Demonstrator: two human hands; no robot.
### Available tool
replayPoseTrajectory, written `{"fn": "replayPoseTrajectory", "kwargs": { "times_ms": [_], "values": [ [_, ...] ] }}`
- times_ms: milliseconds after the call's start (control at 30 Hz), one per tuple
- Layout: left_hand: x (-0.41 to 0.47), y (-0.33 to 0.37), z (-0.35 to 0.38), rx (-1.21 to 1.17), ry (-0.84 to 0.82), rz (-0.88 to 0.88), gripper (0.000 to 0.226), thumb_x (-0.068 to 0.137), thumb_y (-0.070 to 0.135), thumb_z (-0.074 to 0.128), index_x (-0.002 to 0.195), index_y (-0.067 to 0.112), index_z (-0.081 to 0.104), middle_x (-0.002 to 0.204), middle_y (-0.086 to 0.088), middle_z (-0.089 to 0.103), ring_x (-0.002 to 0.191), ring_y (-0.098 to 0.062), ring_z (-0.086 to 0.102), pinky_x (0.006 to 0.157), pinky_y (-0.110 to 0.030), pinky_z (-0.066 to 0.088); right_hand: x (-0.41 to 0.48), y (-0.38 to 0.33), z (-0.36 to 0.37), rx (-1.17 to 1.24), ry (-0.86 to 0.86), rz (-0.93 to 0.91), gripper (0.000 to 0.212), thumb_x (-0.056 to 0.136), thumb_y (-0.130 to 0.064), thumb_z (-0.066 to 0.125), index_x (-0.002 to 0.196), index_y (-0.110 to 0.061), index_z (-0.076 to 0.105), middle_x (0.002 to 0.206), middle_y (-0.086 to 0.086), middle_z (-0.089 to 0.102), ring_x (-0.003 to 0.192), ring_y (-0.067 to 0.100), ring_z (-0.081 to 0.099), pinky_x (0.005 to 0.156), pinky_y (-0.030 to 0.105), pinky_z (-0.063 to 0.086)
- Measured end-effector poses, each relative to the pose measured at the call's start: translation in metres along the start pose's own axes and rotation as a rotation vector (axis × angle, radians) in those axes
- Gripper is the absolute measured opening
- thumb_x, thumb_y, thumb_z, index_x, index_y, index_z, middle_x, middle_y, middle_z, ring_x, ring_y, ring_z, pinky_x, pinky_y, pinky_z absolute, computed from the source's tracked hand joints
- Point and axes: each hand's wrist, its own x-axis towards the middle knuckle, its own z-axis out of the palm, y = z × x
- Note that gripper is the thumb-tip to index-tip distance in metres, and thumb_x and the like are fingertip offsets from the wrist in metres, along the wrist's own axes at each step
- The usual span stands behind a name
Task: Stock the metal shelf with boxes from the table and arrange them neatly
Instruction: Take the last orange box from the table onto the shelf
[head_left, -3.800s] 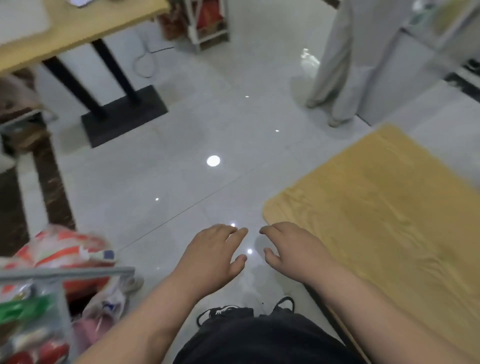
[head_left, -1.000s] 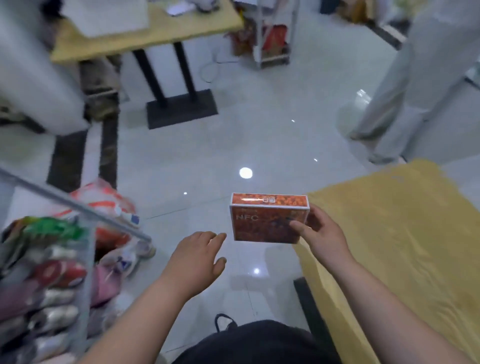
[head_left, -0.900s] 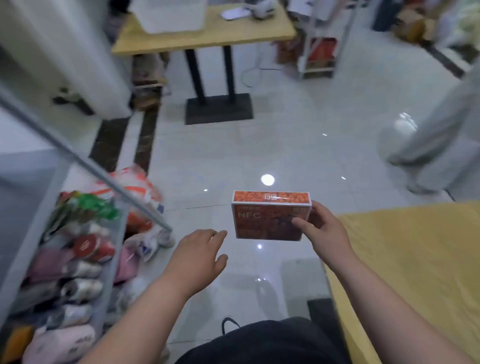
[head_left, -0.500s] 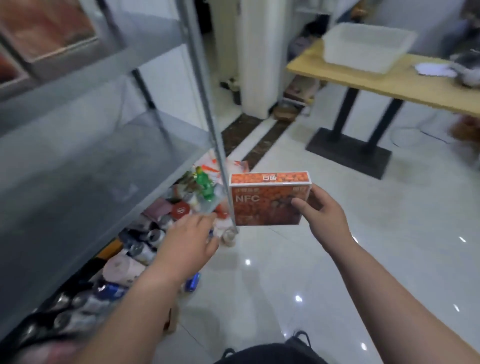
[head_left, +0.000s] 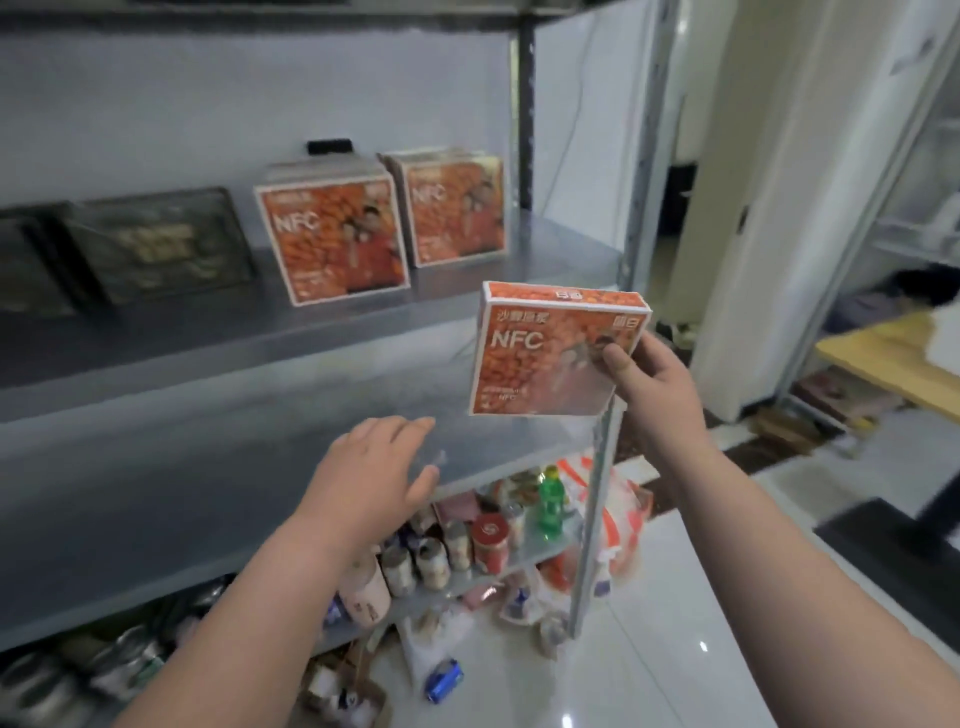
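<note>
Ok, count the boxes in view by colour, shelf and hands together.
Orange boxes: 3, two on the shelf, one in the right hand
Dark boxes: 2, on the shelf, one cut off
Total: 5

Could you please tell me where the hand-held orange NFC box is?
In the head view, right of centre: the orange NFC box is pinched by the right hand in front of the metal shelf.

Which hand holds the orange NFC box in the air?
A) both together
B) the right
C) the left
B: the right hand grips the orange box at its right edge, while the left hand hovers open above the shelf, holding nothing.
</note>
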Motion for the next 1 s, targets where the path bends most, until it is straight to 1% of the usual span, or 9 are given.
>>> {"fn": "replayPoseTrajectory", "kwargs": {
  "times_ms": [133,267,367,467,633,733,800,900,1000],
  "values": [
    [0.014,-0.032,-0.027,-0.014,0.036,-0.029,0.057,0.096,0.052,0.042,0.149,0.030,0.035,0.141,0.007,0.048,0.131,-0.019,0.043,0.104,-0.038,0.040,0.041,-0.030,0.035,0.063,0.006,-0.016,0.019,0.099,-0.020,0.060,0.111,-0.029,0.072,0.107,-0.005,0.075,0.103,0.017,0.069,0.092,0.041,0.056],
    [0.038,-0.058,-0.048,-0.011,0.115,-0.049,0.054,0.095,0.049,0.046,0.144,0.026,0.044,0.139,0.002,0.052,0.130,-0.022,0.045,0.105,-0.040,0.038,0.085,-0.046,0.058,0.081,0.030,-0.028,0.018,0.093,-0.029,0.063,0.106,-0.035,0.074,0.112,0.000,0.075,0.112,0.031,0.066,0.099,0.055,0.051],
    [0.059,-0.066,-0.056,-0.006,0.153,-0.056,0.061,0.087,0.053,0.037,0.139,0.025,0.050,0.131,-0.001,0.058,0.122,-0.026,0.051,0.100,-0.041,0.044,0.115,-0.054,0.068,0.086,0.051,-0.006,0.018,0.096,-0.026,0.061,0.109,-0.031,0.073,0.111,-0.003,0.075,0.107,0.025,0.069,0.099,0.051,0.053],
    [0.083,-0.065,-0.058,-0.023,0.160,-0.079,0.061,0.087,0.052,0.038,0.142,0.027,0.045,0.133,0.000,0.054,0.123,-0.025,0.048,0.100,-0.042,0.044,0.145,-0.059,0.076,0.065,0.064,0.010,0.020,0.098,-0.026,0.060,0.114,-0.027,0.071,0.109,-0.003,0.075,0.106,0.023,0.070,0.097,0.047,0.054],
    [0.128,-0.056,-0.053,-0.007,0.100,-0.111,0.057,0.095,0.049,0.040,0.148,0.029,0.034,0.143,0.000,0.044,0.131,-0.023,0.038,0.107,-0.041,0.037,0.189,-0.060,0.091,0.004,0.008,0.029,0.023,0.100,-0.024,0.056,0.121,-0.024,0.068,0.106,-0.005,0.073,0.097,0.014,0.070,0.080,0.029,0.056],
    [0.142,-0.052,-0.042,-0.008,0.055,-0.165,0.059,0.094,0.050,0.040,0.148,0.030,0.034,0.145,0.001,0.043,0.133,-0.023,0.038,0.106,-0.041,0.038,0.214,-0.050,0.101,-0.029,-0.070,0.025,0.022,0.100,-0.019,0.057,0.118,-0.022,0.068,0.111,0.002,0.073,0.100,0.020,0.070,0.089,0.037,0.057],
    [0.145,-0.051,-0.034,0.009,0.039,-0.198,0.059,0.093,0.051,0.041,0.148,0.030,0.035,0.145,0.001,0.044,0.132,-0.024,0.039,0.105,-0.041,0.037,0.228,-0.041,0.107,-0.031,-0.112,0.029,0.019,0.100,-0.017,0.056,0.114,-0.022,0.068,0.110,0.005,0.073,0.098,0.021,0.070,0.090,0.036,0.057],
    [0.145,-0.050,-0.024,0.056,0.085,-0.227,0.057,0.091,0.051,0.041,0.144,0.031,0.041,0.140,0.003,0.048,0.128,-0.023,0.043,0.100,-0.039,0.038,0.244,-0.032,0.112,-0.080,-0.142,0.031,0.016,0.100,-0.022,0.055,0.108,-0.027,0.068,0.101,-0.004,0.073,0.096,0.018,0.070,0.086,0.032,0.056],
    [0.145,-0.047,-0.019,0.070,0.121,-0.246,0.055,0.088,0.051,0.043,0.140,0.031,0.046,0.134,0.004,0.051,0.124,-0.023,0.047,0.099,-0.039,0.038,0.255,-0.020,0.114,-0.122,-0.164,0.034,0.021,0.098,-0.032,0.056,0.113,-0.027,0.070,0.104,-0.006,0.073,0.097,0.017,0.069,0.091,0.036,0.055]
  ]
}}
